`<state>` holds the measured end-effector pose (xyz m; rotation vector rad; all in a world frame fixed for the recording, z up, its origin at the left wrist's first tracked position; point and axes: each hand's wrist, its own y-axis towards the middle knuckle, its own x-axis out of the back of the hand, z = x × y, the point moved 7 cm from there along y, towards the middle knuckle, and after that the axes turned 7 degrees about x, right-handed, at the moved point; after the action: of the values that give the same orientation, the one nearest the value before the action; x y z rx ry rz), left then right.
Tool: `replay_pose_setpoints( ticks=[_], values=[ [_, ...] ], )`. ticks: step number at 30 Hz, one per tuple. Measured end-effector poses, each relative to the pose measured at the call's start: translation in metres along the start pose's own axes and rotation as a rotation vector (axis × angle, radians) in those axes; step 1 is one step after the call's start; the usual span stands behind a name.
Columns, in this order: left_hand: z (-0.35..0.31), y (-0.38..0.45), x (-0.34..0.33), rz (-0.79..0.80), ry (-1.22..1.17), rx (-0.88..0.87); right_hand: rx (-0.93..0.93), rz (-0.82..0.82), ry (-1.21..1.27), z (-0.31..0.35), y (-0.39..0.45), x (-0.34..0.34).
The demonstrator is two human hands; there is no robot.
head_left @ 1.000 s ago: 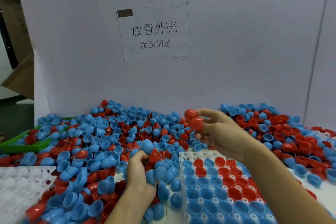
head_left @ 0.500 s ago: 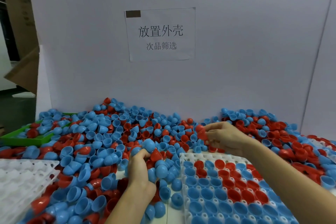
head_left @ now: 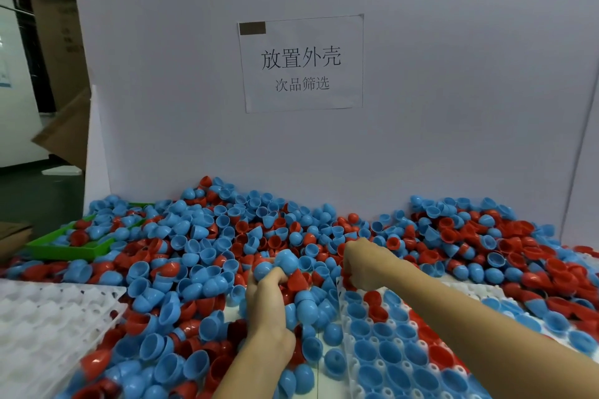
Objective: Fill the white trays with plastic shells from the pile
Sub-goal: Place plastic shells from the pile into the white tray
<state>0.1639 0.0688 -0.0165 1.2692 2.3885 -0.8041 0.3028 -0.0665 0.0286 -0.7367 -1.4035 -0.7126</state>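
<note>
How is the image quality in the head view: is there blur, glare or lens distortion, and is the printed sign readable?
Head view: lighting is even and soft, with no hard shadows or strong glare. The paper sign is sharp and readable. The right hand and left hand look slightly soft. The wide lens bends the white board's right-hand edge. The empty white tray at the left looks washed out.

Table: we see only a pale strip of it, just right of our left hand.
Pile: blue and red shells, beyond both hands.
Filled tray: under our right hand.
Empty tray: far left of our left hand.
Green tray: beyond that, half buried.
</note>
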Motion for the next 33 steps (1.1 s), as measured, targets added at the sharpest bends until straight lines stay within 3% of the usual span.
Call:
replay_pose_setpoints(
  ticks=[15,26,30,33],
  values=[
    [0.004,-0.002,-0.003,0.019,0.037,0.010,0.062,0.042,-0.020,0.002,0.003,-0.006],
    [0.005,-0.005,-0.006,0.040,0.039,0.017,0.083,-0.188,0.042,0.004,-0.009,0.024],
    [0.003,-0.006,-0.008,0.046,0.020,-0.015,0.191,-0.296,0.298,0.017,-0.032,0.045],
    [0.002,-0.008,-0.013,0.087,0.013,-0.037,0.266,-0.233,0.474,0.031,-0.055,0.048]
  ],
)
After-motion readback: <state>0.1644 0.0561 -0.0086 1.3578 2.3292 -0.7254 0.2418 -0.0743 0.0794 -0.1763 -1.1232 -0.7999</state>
